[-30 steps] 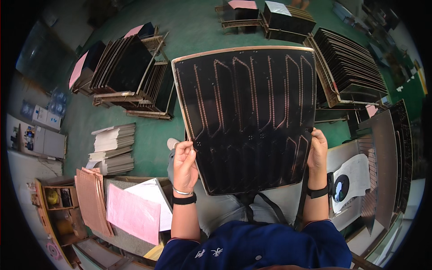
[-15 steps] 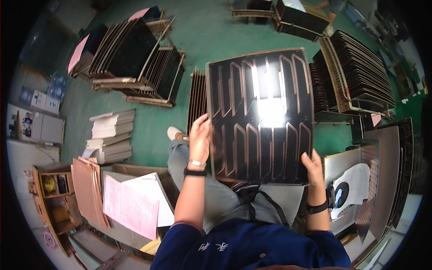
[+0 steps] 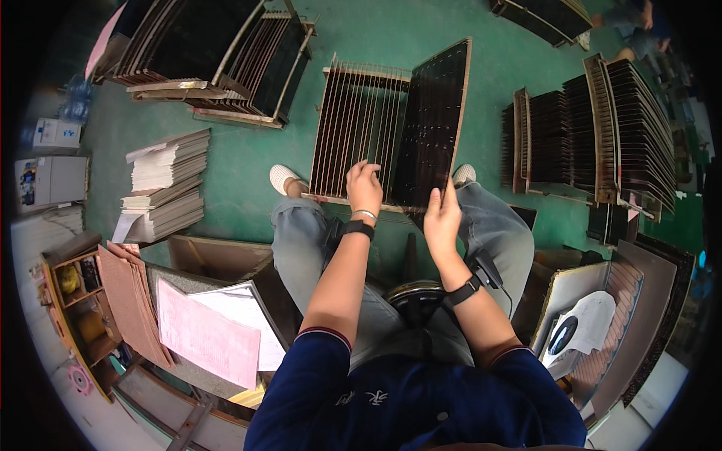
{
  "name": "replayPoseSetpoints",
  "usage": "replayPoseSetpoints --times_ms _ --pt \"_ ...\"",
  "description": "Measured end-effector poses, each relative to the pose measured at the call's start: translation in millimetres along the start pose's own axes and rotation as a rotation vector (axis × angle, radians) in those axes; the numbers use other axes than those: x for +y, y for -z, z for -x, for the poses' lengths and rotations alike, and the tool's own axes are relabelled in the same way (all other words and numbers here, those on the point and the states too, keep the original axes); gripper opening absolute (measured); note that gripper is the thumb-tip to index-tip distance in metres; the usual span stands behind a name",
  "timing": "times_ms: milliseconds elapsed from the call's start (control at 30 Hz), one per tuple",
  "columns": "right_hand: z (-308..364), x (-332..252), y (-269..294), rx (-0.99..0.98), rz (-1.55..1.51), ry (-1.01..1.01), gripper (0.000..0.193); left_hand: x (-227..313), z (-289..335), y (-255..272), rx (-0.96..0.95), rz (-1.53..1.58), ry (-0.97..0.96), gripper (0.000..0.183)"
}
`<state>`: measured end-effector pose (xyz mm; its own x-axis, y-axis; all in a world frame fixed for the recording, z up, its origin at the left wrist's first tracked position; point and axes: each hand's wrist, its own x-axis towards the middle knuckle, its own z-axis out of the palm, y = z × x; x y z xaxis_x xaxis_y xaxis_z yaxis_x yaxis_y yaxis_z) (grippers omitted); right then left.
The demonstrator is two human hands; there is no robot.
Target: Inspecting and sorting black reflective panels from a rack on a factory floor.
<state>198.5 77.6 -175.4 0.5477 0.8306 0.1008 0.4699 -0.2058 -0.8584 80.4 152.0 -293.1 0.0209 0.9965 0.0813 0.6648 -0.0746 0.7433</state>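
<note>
While the right hand [image 3: 444,214] pinches the near edge of the black circuit panel [image 3: 436,113] between thumb and fingers, the left hand [image 3: 364,186] hangs half-open, fingers loosely curled, nothing seen in it, over the near end of the floor rack [image 3: 327,199]. Panel: on edge, tilted, at the rack's right side; cannot tell whether its lower edge is seated. Risks, as judged: one-sided grip could let the far end swing or twist; an off-angle lower edge could catch and scrape the neighbouring upright slats or sheets (cannot tell which); a slip could drop a corner toward the right shoe [image 3: 465,174].
</note>
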Motion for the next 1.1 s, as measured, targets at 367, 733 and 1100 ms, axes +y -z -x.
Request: replayPoseSetpoints --times_ms 367,733,1100 --pt "-41.4 36.6 -59.1 -0.103 -0.006 -0.037 0.052 6.0 2.0 -34.3 -0.171 -0.324 -0.045 0.024" --pt "-5.2 79.9 -36.3 -0.336 -0.065 -0.179 0.050 28.4 3.2 -12.0 -0.190 -0.215 -0.154 0.009" --pt "-5.5 69.5 92.7 -0.316 -0.520 -0.324 0.046 116.1 32.4 253.2 -0.223 0.994 0.170 0.014"
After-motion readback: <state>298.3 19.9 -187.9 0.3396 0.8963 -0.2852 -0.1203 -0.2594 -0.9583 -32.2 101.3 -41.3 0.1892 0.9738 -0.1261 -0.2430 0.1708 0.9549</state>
